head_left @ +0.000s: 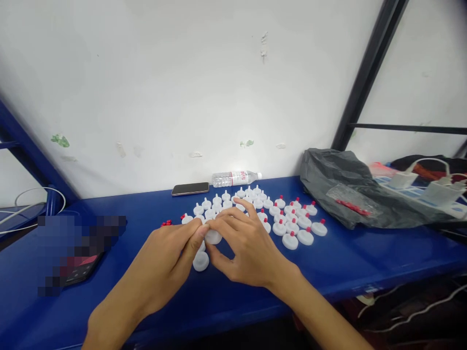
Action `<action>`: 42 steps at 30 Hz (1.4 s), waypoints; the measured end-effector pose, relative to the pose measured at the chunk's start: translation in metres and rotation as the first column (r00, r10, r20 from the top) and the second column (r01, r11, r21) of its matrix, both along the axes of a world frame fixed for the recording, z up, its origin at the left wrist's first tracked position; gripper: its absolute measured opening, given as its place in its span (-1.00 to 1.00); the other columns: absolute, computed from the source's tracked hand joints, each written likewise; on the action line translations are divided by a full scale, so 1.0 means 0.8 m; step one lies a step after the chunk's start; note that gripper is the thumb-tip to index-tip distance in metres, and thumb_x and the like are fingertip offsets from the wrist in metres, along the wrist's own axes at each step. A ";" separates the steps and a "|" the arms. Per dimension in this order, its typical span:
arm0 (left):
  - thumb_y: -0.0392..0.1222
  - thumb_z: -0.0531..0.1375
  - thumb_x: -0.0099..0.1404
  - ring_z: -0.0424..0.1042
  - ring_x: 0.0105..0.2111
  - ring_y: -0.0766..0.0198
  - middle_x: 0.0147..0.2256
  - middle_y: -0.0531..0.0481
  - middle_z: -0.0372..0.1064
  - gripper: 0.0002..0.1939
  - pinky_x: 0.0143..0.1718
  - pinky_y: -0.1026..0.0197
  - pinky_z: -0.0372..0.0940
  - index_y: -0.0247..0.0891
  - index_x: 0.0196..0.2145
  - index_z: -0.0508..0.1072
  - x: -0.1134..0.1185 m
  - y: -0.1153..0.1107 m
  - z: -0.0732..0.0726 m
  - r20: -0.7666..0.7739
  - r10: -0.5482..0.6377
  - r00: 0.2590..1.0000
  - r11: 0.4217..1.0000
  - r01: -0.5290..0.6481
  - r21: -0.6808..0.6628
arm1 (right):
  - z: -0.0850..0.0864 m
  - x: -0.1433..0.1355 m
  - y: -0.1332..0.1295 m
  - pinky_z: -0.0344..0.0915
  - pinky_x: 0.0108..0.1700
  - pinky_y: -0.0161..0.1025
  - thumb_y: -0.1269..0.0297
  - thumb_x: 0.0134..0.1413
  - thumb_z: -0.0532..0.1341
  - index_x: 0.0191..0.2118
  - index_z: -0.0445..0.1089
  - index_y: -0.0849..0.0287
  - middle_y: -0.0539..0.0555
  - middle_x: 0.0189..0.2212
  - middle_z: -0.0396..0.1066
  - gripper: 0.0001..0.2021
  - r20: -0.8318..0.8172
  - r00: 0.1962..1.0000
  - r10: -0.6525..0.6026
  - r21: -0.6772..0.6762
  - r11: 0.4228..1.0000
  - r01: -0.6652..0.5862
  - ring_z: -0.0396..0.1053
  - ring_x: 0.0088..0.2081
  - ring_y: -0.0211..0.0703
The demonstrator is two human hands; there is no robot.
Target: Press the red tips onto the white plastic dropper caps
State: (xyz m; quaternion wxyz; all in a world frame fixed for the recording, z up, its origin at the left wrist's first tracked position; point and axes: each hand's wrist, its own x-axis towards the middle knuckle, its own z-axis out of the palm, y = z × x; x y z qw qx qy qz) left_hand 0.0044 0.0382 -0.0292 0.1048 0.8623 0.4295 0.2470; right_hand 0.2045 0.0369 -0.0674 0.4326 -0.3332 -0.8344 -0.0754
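The grip is closed on both sides of one small white cap [213, 237]: the right hand [251, 245] has its thumb and fingers around the rim, while the left hand [166, 265] pinches thumb and forefinger together at its top. From where I stand those fingertips cover the spout, so I cannot tell whether anything sits on it. The cap is in front of the person, over the blue worktop [346, 262].

Just below the hands, a loose cap [201, 261] rests on the surface. Behind them stand the bare-spouted caps [218, 200], spouts up, in a close cluster; to the right are the red-tipped caps [292, 226], also upright. A few red pieces [167, 223] lie beside the left hand.

Against the wall [219, 73], a phone [190, 188] lies flat next to a clear bottle [237, 178] on its side. Over to the right spreads a dark plastic bag [324, 175], with a clear pouch [352, 204] of red bits lying on it, near some white chargers [438, 192]. On the far left, a dark object [85, 270] is partly blurred out.
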 end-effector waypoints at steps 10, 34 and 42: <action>0.09 -0.12 0.58 0.25 -0.60 0.30 -0.63 0.13 0.25 -0.45 -0.42 0.14 0.12 -0.15 -0.54 0.27 -0.048 0.014 0.014 0.079 0.242 0.967 0.952 -0.252 0.174 | -0.015 0.003 0.011 0.19 0.33 0.20 0.31 0.37 0.26 -0.02 0.51 0.13 0.15 -0.05 0.55 -0.85 0.101 0.985 -0.141 -0.135 0.979 0.154 0.46 0.03 0.04; -0.14 0.04 0.46 0.50 -0.24 0.02 -0.18 -0.09 0.57 -0.76 -0.26 0.12 0.20 -0.08 -0.04 0.46 -0.053 0.048 -0.023 -0.457 0.255 0.852 0.917 -0.363 -0.165 | -0.015 0.004 0.013 0.18 0.31 0.22 0.38 0.40 0.17 -0.01 0.52 0.20 0.18 -0.10 0.58 -0.81 0.276 0.931 -0.238 -0.152 0.946 0.287 0.47 0.02 0.09; -0.21 0.02 0.47 0.53 -0.24 0.02 -0.16 -0.14 0.58 -0.73 -0.22 0.09 0.24 -0.12 0.01 0.46 -0.049 0.056 -0.040 -0.473 0.248 0.846 0.932 -0.341 -0.121 | -0.013 0.000 0.007 0.19 0.29 0.05 0.20 0.39 0.28 -0.03 0.54 0.14 0.07 -0.16 0.57 -0.83 0.206 0.975 0.078 -0.176 0.984 -0.041 0.44 -0.03 -0.03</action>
